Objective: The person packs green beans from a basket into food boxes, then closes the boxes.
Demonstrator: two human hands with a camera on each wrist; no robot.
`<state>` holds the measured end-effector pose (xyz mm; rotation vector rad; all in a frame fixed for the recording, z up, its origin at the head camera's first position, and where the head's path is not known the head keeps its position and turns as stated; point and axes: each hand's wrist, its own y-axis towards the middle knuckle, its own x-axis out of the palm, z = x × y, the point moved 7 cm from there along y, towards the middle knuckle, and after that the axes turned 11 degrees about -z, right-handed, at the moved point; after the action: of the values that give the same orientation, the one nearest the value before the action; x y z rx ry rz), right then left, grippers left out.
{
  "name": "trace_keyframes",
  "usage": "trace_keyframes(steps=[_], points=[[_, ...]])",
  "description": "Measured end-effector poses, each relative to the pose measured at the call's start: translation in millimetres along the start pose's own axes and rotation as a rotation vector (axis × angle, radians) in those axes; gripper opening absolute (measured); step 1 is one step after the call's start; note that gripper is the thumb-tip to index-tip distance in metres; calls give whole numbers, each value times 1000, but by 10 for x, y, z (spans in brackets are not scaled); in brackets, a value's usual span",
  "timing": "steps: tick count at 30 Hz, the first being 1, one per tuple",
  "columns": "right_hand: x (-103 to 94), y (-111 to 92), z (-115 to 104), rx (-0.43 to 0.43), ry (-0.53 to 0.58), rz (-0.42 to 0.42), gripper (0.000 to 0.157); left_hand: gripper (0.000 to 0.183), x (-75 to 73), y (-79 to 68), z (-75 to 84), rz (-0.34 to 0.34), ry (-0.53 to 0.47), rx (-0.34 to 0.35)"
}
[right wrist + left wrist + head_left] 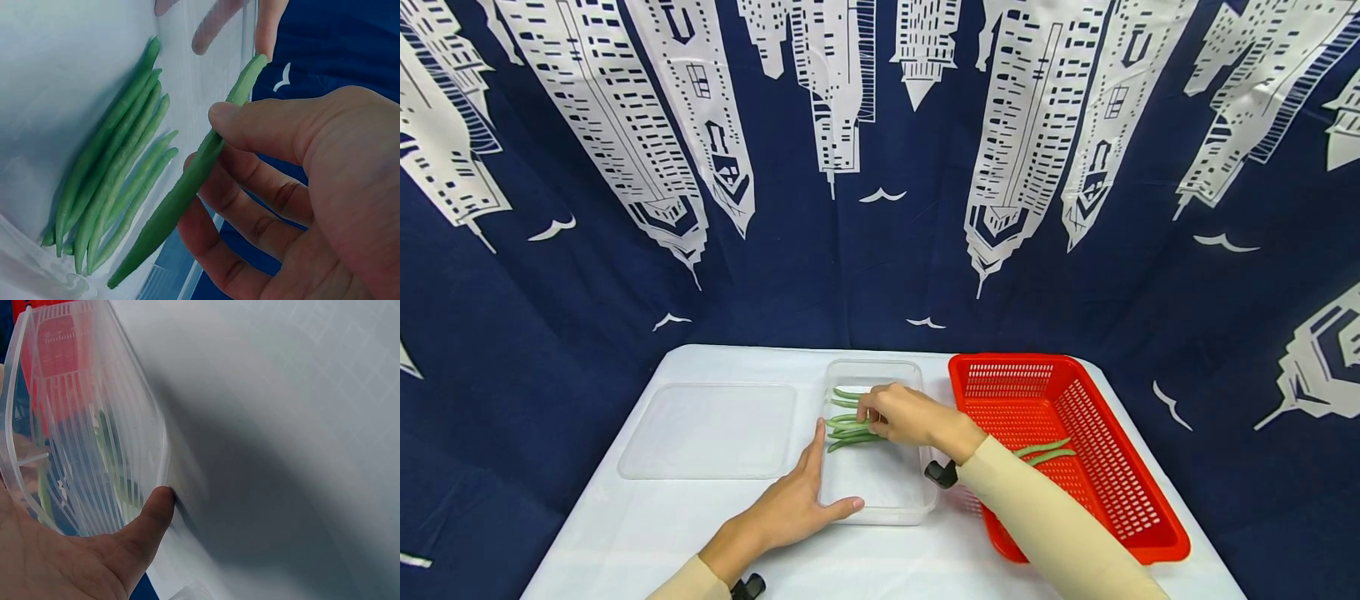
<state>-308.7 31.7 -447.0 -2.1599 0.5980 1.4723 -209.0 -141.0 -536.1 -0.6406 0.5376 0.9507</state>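
Observation:
A clear plastic container (880, 492) stands mid-table, lengthwise away from me. My right hand (910, 415) is over it and pinches one green bean (172, 206) between thumb and fingers. Below that bean, several green beans (112, 150) lie side by side on the container's floor. My left hand (793, 504) rests against the container's left side and near corner, fingers straight and thumb spread. In the left wrist view the thumb (147, 525) touches the ribbed clear wall.
To the right sits a red perforated basket (1120, 492), with a few green beans (1048, 456) inside, partly behind my right forearm. A flat clear lid (711, 429) lies on the white table (700, 517) at left. Dark blue printed cloth (850, 275) hangs behind.

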Motion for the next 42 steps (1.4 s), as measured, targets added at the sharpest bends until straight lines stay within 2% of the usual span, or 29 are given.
trace_keyframes(steps=[17, 24, 33, 42], points=[[172, 85, 38, 49, -5, -70, 15, 139, 0, 1, 0, -7, 8, -16], [191, 47, 115, 68, -17, -48, 18, 139, 7, 13, 3, -2, 17, -8], [104, -78, 195, 96, 2, -22, 14, 138, 3, 33, -11, 6, 14, -1], [-46, -318, 247, 90, 6, 34, 15, 139, 6, 36, -17, 13, 4, -4]])
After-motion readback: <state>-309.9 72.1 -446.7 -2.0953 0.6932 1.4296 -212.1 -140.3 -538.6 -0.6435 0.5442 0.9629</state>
